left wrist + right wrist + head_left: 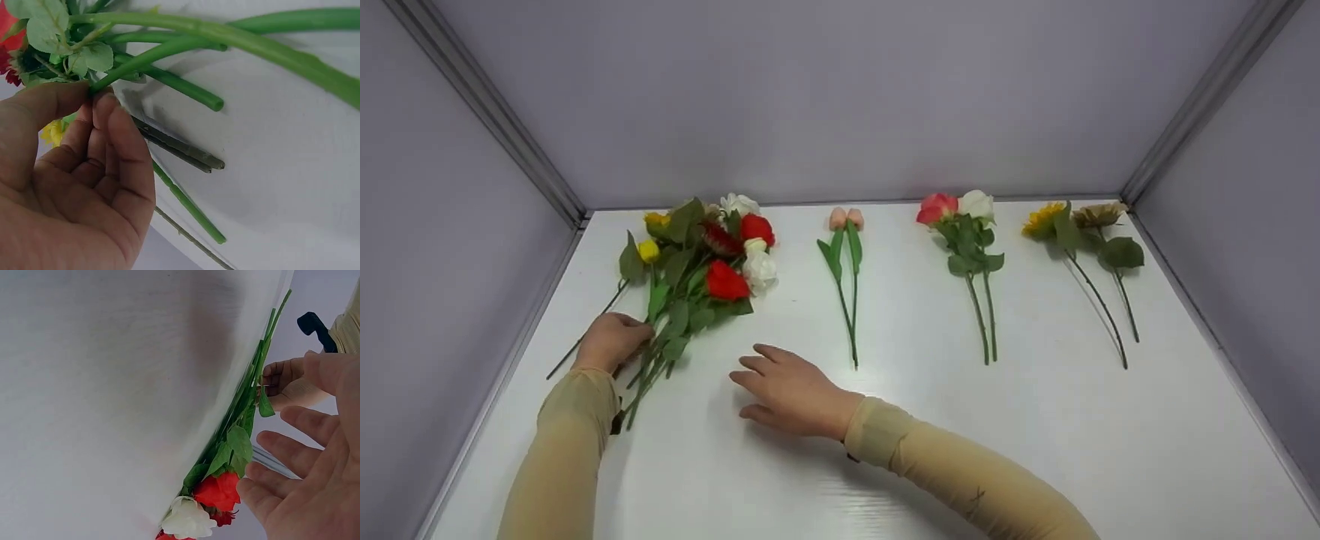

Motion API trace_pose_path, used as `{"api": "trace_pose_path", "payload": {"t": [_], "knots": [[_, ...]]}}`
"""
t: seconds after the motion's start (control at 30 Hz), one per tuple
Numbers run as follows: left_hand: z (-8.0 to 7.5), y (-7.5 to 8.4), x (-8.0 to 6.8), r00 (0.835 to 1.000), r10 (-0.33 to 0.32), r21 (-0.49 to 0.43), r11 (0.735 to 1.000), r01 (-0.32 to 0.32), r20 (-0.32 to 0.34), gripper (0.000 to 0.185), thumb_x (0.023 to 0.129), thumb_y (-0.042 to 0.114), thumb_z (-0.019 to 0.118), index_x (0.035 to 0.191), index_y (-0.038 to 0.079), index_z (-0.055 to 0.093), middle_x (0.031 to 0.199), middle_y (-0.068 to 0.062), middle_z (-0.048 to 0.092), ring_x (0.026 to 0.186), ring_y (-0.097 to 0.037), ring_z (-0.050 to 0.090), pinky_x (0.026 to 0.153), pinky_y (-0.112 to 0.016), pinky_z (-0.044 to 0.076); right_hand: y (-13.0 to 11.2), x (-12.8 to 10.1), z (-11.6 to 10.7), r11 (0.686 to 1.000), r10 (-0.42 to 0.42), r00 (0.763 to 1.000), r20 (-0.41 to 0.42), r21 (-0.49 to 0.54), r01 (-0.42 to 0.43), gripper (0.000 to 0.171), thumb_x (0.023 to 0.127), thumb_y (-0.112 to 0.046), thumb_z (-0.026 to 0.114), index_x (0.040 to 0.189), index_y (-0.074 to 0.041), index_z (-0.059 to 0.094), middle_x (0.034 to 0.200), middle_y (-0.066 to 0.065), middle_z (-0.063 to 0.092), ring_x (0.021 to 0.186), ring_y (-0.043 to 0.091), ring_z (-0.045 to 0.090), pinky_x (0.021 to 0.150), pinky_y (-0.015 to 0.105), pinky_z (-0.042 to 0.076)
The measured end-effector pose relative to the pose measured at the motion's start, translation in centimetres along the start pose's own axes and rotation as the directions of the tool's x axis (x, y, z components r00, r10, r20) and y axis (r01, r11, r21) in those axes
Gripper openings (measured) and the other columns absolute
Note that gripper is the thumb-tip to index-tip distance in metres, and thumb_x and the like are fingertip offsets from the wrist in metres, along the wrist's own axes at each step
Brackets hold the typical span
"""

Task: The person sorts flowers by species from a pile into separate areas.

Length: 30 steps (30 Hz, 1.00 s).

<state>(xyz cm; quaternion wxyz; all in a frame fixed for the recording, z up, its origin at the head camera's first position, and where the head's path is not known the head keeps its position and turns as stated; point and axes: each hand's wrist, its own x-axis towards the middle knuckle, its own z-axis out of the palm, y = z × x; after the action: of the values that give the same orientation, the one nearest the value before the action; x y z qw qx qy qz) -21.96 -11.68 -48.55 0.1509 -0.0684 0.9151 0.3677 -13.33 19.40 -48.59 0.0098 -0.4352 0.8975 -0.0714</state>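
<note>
A mixed bunch of artificial flowers (701,262), red, white and yellow with green leaves, lies at the left of the white table (1035,420). My left hand (634,339) is at its stems. In the left wrist view its thumb and curled fingers (104,109) pinch one green stem (152,56) just below the leaves. My right hand (750,379) is flat and open on the table to the right of the bunch, holding nothing. In the right wrist view its straight fingers (281,450) are apart from the bunch (225,455).
Three pairs of flowers lie side by side further right: two pink tulips (846,247), a pink and a white rose (967,232), and two sunflowers (1080,232). Grey walls close in the table on the left, back and right.
</note>
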Motion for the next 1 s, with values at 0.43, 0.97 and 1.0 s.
{"api": "trace_pose_path", "payload": {"t": [0.43,0.97,1.0], "knots": [[-1.5,0.3,0.1,0.997,0.047,-0.066,0.997,-0.051,-0.058,0.041,0.105,0.019,0.055,0.127,-0.015,0.06,0.112,-0.027,0.067,0.091,-0.025,0.067,0.081,-0.039,0.057,1.4,-0.5,0.1,0.999,0.024,0.999,-0.025,0.032,-0.023,0.05,0.103,-0.038,0.062,0.145,-0.011,0.057,0.146,0.012,0.057,0.142,0.033,0.045,0.122,0.035,0.025],[2.0,8.6,-1.6,0.985,0.167,-0.236,0.959,-0.155,0.03,0.039,0.105,0.026,0.06,0.13,-0.004,0.063,0.125,-0.024,0.062,0.104,-0.032,0.068,0.094,-0.046,0.056,7.2,-3.3,-2.6,0.81,0.424,0.888,-0.179,0.514,-0.283,0.024,0.105,-0.024,0.06,0.12,-0.012,0.075,0.12,0.001,0.071,0.114,0.018,0.063,0.096,0.036,0.052],[2.9,9.5,-1.7,0.985,0.168,-0.265,0.952,-0.152,0.04,0.037,0.105,0.026,0.062,0.128,-0.003,0.064,0.124,-0.023,0.063,0.102,-0.03,0.068,0.093,-0.045,0.056,7.7,-3.5,-2.9,0.756,0.471,0.865,-0.173,0.584,-0.295,0.024,0.105,-0.026,0.061,0.119,-0.014,0.076,0.118,-0.001,0.071,0.112,0.017,0.064,0.094,0.036,0.053]]}}
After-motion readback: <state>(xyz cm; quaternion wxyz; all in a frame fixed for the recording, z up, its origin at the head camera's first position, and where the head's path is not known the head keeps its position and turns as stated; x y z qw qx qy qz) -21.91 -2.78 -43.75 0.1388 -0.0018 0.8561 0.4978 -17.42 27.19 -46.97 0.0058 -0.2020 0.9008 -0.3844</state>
